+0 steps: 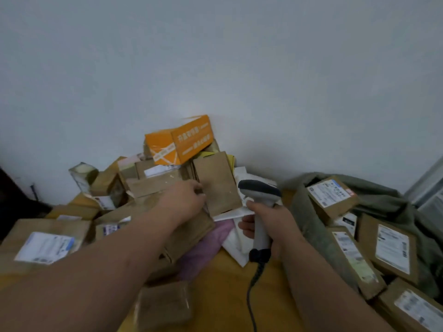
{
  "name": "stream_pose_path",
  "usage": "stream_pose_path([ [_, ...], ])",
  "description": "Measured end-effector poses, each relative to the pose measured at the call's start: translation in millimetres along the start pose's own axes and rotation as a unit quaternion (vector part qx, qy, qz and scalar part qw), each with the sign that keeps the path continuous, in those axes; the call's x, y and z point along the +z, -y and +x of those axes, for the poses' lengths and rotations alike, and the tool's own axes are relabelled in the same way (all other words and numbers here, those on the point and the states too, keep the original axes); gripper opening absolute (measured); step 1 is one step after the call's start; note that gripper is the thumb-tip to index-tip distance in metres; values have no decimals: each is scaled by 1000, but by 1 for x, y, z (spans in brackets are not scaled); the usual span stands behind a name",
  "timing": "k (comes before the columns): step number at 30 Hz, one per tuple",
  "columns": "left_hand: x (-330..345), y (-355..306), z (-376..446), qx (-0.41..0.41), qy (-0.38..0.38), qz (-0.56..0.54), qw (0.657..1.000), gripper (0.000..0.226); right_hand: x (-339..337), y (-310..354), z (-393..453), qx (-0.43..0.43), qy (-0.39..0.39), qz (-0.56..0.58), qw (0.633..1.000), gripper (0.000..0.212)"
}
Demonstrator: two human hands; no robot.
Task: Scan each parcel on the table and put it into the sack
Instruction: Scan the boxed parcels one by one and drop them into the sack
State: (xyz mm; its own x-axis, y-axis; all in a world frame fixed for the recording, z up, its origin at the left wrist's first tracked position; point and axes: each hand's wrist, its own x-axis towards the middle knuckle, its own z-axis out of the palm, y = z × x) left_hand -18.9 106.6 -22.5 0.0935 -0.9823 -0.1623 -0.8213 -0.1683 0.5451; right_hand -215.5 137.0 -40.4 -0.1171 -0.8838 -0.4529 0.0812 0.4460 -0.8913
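Note:
A heap of brown cardboard parcels covers the table's left and middle. My left hand reaches into the heap and grips the left edge of a plain brown parcel that stands tilted on end. My right hand holds a grey and white barcode scanner by its handle, its head level with the parcel's right side. The scanner's black cable trails toward me. At the right lies the open olive-green sack, holding several labelled brown parcels.
An orange box tops the heap against the white wall. White and pink soft mailers lie under the scanner. A wrapped parcel sits near the front edge on the yellow table. A dark object stands at far left.

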Motion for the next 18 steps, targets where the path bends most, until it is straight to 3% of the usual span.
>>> stream_pose_path([
  [6,-41,54,-11,-44,-55,-36,997,41,58,-9,-14,10,10,-13,1000,21],
  [18,-58,82,17,-105,-99,-151,978,48,89,26,28,-19,40,-26,999,24],
])
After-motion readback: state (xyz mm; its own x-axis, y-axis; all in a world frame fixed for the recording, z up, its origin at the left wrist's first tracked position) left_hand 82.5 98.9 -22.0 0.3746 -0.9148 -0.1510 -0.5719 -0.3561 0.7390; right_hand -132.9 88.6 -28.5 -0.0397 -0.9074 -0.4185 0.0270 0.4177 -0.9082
